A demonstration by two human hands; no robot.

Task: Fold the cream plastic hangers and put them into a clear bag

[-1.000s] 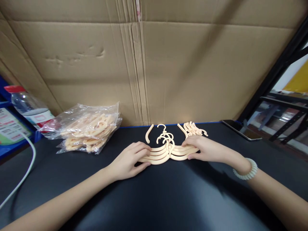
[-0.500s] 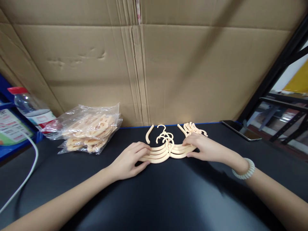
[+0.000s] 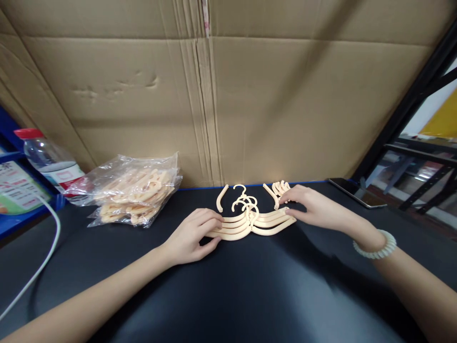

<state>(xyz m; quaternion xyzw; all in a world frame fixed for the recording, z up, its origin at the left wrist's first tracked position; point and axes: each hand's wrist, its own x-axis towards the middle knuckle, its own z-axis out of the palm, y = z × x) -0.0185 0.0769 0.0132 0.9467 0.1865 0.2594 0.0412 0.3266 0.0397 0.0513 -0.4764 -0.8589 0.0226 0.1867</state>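
Several cream-coloured clothes hangers [image 3: 237,227] lie overlapped in a row on the dark table, their hooks pointing away from me. My left hand [image 3: 194,237] grips their left ends, fingers on top and thumb at the near edge. Over at the right ends, my right hand [image 3: 310,208] hovers with thumb and fingers apart, holding nothing that I can see. Behind the hangers are a loose curved arm piece [image 3: 222,198], a single hook piece [image 3: 243,190] and another arm piece [image 3: 271,196]. A bunch of hooks [image 3: 281,187] is partly hidden by my right hand.
To the left, clear plastic bags [image 3: 135,190] of hanger parts lie stacked by a bottle [image 3: 53,159] with a red cap. A white cable [image 3: 48,252] crosses the left edge. A phone [image 3: 357,192] rests at the back right. Cardboard [image 3: 278,95] stands behind the table.
My right hand has let go of the hangers' right ends and moved a little right and away, uncovering them. My left hand keeps its hold in nearly the same place.
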